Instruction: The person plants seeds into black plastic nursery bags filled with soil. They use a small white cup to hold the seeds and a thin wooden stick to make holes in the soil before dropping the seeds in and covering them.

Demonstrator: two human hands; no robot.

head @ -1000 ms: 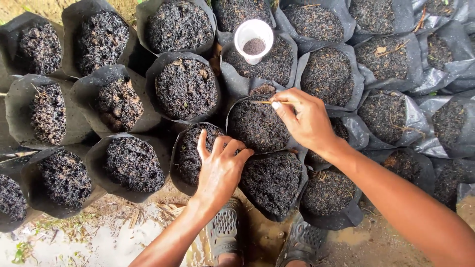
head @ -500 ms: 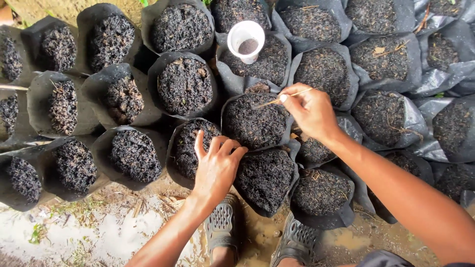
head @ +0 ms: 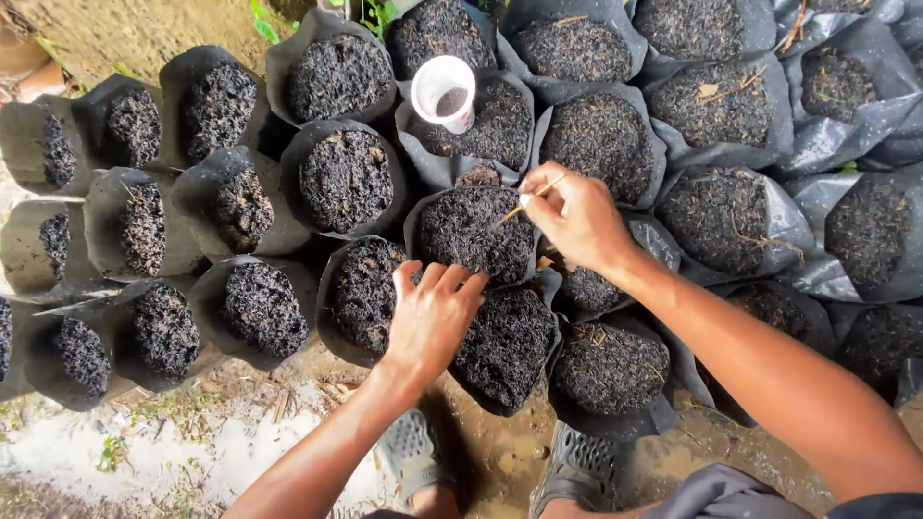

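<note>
Black soil bags [head: 346, 178] stand packed rim to rim — no gaps between; only the muddy ground [head: 192, 452] near the sandals [head: 577, 471] is open.

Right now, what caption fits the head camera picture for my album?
Right hand pokes a thin stick into a soil bag; left hand rests on neighbouring bags.

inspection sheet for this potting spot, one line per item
surface: muddy ground with puddles, pale patch at lower left
job's things: black grow bags packed with dark soil, set in rows; thin stick; white cup holding dark grains, resting on a bag
clutter: dry straw bits on the mud
grips: left hand rests on a bag rim; right hand pinches the stick, tip in soil
cables: nothing seen
surroundings: green leaves at top; grey sandals below
</note>
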